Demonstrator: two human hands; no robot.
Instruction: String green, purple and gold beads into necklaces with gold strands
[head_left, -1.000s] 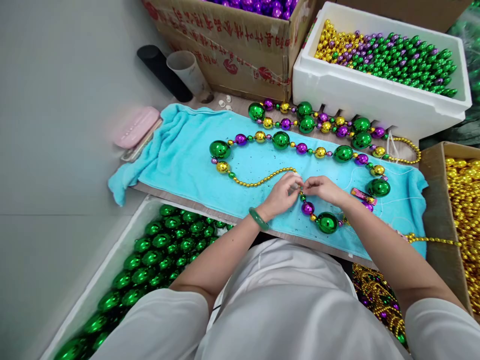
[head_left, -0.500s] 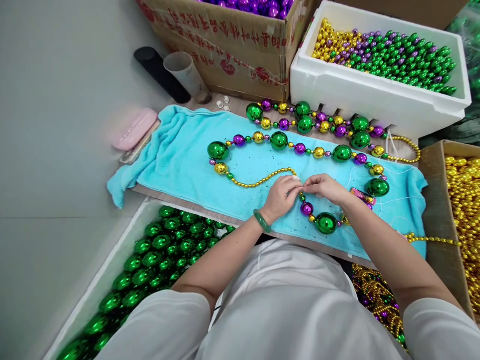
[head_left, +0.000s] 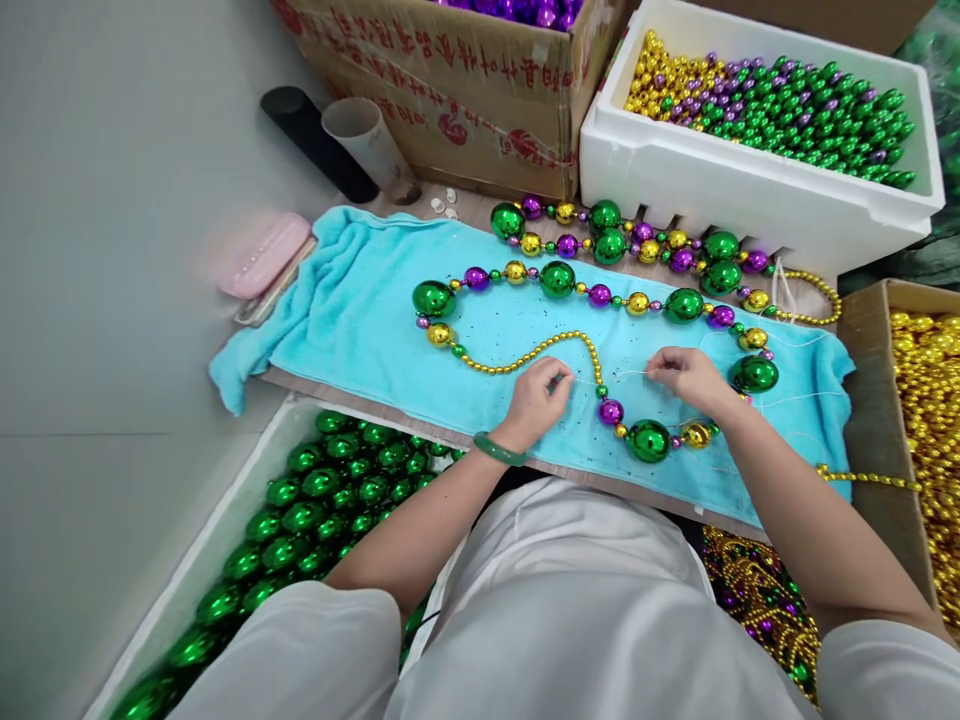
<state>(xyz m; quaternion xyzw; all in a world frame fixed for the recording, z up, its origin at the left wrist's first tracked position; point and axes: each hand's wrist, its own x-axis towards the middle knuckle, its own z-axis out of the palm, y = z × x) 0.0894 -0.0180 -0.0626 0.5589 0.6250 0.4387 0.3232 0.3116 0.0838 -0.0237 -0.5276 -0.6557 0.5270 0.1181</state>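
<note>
A necklace of green, purple and gold beads (head_left: 559, 280) lies in a loop on a turquoise towel (head_left: 360, 310). Its thin gold bead section (head_left: 525, 355) curves toward my hands. My left hand (head_left: 536, 400), with a green bangle on the wrist, is pinched on one end of a thin white string (head_left: 622, 374). My right hand (head_left: 686, 375) is pinched on the other end, so the string runs taut between them just above the purple bead (head_left: 610, 410) and big green bead (head_left: 649, 440).
A second bead necklace (head_left: 645, 245) lies behind the towel. A white foam box (head_left: 750, 190) holds small mixed beads, a cardboard box (head_left: 480, 100) stands at the back, a tray of green balls (head_left: 315, 500) sits lower left, gold strands (head_left: 930, 400) right. A pink case (head_left: 262, 255) lies left.
My hands were together at the join of the necklace; now they have pulled apart, left hand leftward and right hand rightward, drawing the string tight between them.
</note>
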